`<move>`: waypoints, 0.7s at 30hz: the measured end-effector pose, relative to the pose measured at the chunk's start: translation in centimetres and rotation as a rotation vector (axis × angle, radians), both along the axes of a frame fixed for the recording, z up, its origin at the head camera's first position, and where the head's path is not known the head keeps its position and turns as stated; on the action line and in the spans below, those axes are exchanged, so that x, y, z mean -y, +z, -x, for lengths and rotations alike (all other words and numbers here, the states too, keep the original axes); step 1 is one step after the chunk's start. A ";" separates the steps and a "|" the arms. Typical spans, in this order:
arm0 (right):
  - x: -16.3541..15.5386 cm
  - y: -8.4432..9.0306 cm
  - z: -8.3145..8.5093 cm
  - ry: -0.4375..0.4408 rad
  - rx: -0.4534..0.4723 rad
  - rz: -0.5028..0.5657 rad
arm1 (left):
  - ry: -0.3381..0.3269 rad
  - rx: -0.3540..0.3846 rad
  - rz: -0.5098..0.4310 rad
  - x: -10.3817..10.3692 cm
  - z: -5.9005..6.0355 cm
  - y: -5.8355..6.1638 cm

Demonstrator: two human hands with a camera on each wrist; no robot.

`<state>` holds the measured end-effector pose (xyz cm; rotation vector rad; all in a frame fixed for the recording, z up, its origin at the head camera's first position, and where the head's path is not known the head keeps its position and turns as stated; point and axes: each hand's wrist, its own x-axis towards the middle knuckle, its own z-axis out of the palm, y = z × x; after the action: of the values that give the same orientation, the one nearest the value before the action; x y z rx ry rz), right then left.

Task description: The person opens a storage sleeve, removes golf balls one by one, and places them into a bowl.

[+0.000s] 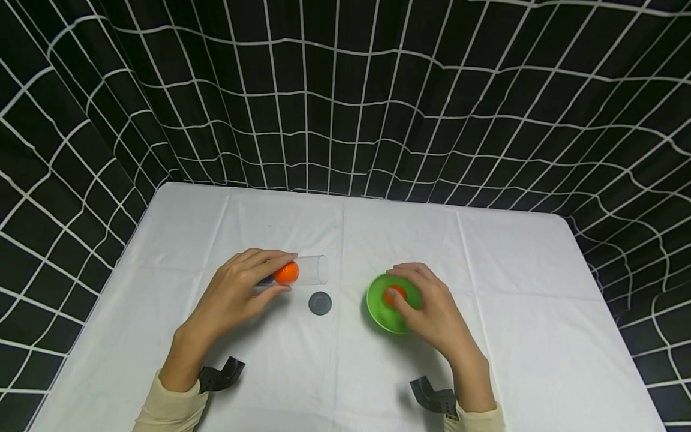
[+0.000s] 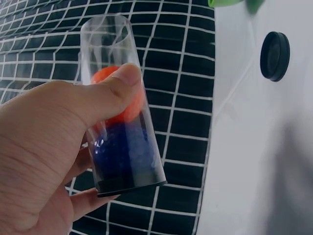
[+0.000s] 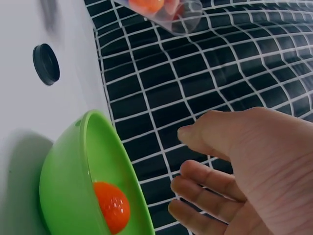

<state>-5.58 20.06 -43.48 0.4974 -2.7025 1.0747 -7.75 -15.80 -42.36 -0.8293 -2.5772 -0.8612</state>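
My left hand grips a clear plastic tube lying sideways just above the white tablecloth, its open mouth pointing right. Inside it sit an orange ball and, nearer the black closed end, a blue ball; in the left wrist view my thumb presses on the tube over the orange ball. My right hand hovers over a green bowl with fingers loosely curled, holding nothing. A second orange ball lies in the bowl, apart from my fingers.
A round black cap lies flat on the cloth between tube and bowl. The table is covered in white cloth. A black curtain with a white grid hangs behind and at both sides.
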 end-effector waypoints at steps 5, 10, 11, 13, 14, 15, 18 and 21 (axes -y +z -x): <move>0.3 0.1 0.0 0.014 -0.040 0.054 | -0.008 -0.020 -0.002 -0.1 0.0 0.0; 0.7 0.2 -0.1 0.037 -0.054 0.134 | -0.006 -0.026 0.009 -0.2 -0.1 0.0; 0.9 0.2 -0.2 0.045 -0.051 0.162 | -0.008 -0.025 0.010 -0.2 -0.1 0.1; 1.3 0.2 -0.2 0.065 -0.041 0.215 | -0.014 -0.023 0.012 -0.3 -0.2 0.2; 1.6 0.2 -0.2 0.079 -0.037 0.243 | -0.018 -0.022 0.013 -0.3 -0.3 0.2; 1.9 0.2 -0.2 0.095 -0.033 0.268 | -0.021 -0.023 0.017 -0.3 -0.3 0.2; 2.7 0.1 -0.3 0.137 -0.020 0.323 | -0.029 -0.046 0.028 -0.5 -0.4 0.3; 3.7 -0.1 -0.3 0.170 -0.003 0.387 | -0.035 -0.096 0.044 -0.6 -0.4 0.4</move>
<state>-5.27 16.34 -43.61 0.6617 -2.3919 1.5923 -7.38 -15.21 -42.00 -0.9083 -2.5132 -0.7574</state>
